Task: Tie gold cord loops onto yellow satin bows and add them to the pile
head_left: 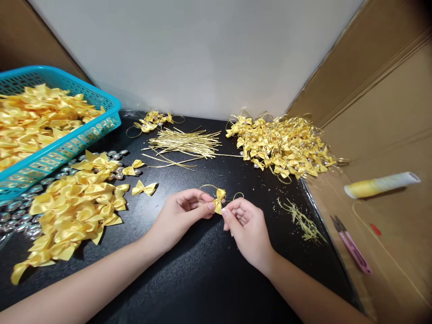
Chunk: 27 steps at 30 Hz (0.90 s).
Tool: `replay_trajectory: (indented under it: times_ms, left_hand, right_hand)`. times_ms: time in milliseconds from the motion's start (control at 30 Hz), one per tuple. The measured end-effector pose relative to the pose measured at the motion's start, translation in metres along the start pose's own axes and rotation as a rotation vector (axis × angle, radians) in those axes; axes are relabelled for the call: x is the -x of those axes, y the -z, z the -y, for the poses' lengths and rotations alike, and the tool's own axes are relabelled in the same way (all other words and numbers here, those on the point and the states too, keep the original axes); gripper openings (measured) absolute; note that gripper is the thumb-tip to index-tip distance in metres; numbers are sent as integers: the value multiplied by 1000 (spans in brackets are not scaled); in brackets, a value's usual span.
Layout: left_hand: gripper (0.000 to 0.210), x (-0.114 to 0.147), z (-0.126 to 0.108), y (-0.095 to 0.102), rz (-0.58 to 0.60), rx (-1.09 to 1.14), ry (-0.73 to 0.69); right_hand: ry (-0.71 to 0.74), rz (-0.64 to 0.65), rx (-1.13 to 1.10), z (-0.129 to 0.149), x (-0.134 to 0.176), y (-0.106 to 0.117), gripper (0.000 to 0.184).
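Note:
Between my two hands, just above the black table [189,279], is a yellow ribbon bow [220,198] with a gold cord looping out of it and a small shiny bead at its side. My left hand [189,209] pinches the bow's left side between thumb and fingers. With thumb and fingertips closed, my right hand [245,225] grips at the bow's right edge, where the gold cord runs; its exact hold on the cord is partly hidden. A loose bow [144,188] lies beyond my left hand.
Left are a blue basket [114,112] of bows, a bow pile [77,202] and silver beads [15,216]. Gold cords [185,143] lie at the back, corded bows [283,144] back right, cord scraps [305,220] right. Pink snips [353,247] and a tube [381,184] rest on cardboard.

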<state>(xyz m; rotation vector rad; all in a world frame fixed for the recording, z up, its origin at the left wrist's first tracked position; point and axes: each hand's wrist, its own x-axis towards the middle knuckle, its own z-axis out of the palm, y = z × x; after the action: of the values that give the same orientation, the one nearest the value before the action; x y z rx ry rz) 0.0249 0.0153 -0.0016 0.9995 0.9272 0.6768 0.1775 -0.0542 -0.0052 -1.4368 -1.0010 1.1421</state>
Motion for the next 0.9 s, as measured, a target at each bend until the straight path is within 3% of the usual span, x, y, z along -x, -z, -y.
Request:
replay_trajectory:
  times_ms: [200,667,900]
  left_hand:
    - [16,1,0,-3,-7,-91,-86]
    - [18,3,-2,-5,-89,-173,-72]
    - [13,6,4,-6,-112,-210,-132]
  right_hand:
    - [-15,8,0,-2,0,0,15]
    - [-5,15,35,0,0,-1,15]
    - [33,-4,120,0,4,0,16]
